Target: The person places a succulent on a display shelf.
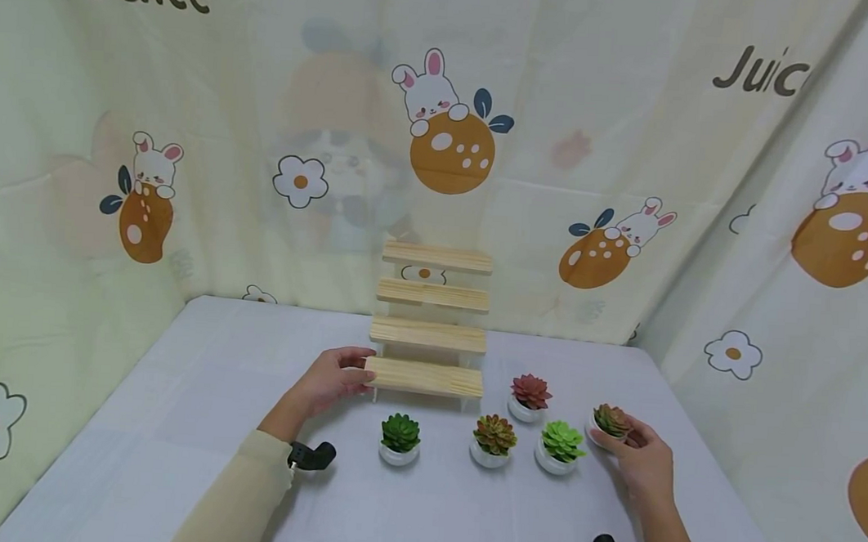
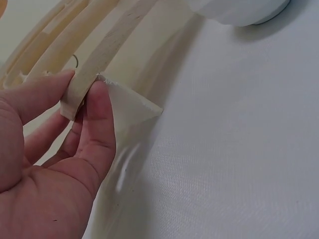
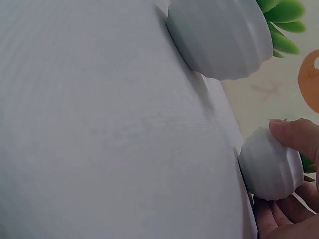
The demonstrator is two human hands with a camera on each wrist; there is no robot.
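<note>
- Head view: a four-tier wooden stand (image 1: pixel 428 334) stood on the table (image 1: pixel 421 516). The left hand (image 1: pixel 331 383), at its eight o'clock, gripped the end of the lowest board.
- The right hand (image 1: pixel 645 462), well apart from the left, clasped the held plant (image 1: pixel 610 422) by its white pot, at about four o'clock from the stand.
- From the held plant, the bright green plant (image 1: pixel 560 448) sat close by at eight o'clock and the red plant (image 1: pixel 529 392) between nine and ten. The russet plant (image 1: pixel 494 440) lay at nine o'clock from the bright green one, and the dark green plant (image 1: pixel 400 439) at six from the stand.
- Left wrist view: at ten o'clock, thumb and fingers pinched the board's end.
- Right wrist view: at four o'clock, thumb and fingers closed around the white pot, its base right by the cloth; whether it was lifted could not be told.
- The step in hand seemed to be grasping this pot while the stand was steadied. Moving it would have called for a firm pinch and clearance from the bright green plant.
</note>
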